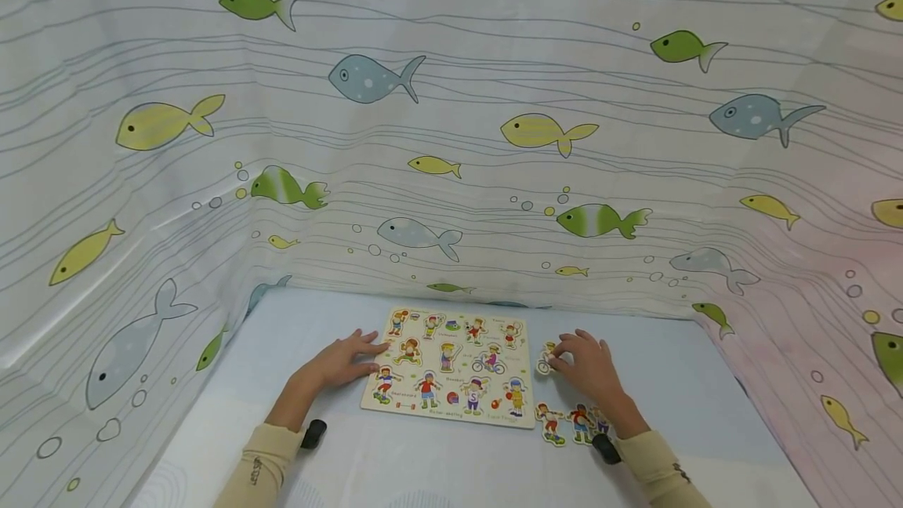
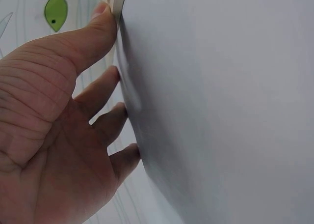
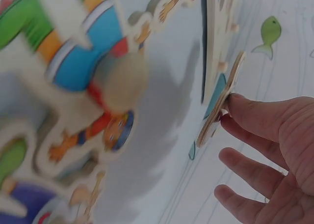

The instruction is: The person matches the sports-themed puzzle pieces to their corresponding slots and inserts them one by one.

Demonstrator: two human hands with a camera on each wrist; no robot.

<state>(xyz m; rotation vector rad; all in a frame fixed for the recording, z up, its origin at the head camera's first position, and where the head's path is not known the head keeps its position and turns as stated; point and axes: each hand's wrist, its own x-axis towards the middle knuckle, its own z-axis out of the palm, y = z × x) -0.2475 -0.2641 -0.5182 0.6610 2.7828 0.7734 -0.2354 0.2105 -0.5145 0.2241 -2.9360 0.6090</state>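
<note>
A wooden puzzle board (image 1: 451, 371) with cartoon sports figures lies on the table. At its left edge my left hand (image 1: 347, 361) rests with fingers spread. In the left wrist view the thumb (image 2: 95, 35) is against the board's edge and the fingertips meet the tabletop. Just right of the board, my right hand (image 1: 591, 368) pinches a small wooden puzzle piece (image 1: 544, 358) between thumb and index finger. The right wrist view shows this piece (image 3: 212, 120) nearly edge-on, its other fingers loosely bent below. Its picture is partly hidden by the fingers.
Several loose puzzle pieces (image 1: 550, 423) lie by the board's lower right corner, partly under the right wrist. Up close, one figure piece (image 3: 105, 32) bears a round knob. A fish-patterned sheet (image 1: 487, 179) surrounds the pale table (image 1: 451, 465) at the back and sides.
</note>
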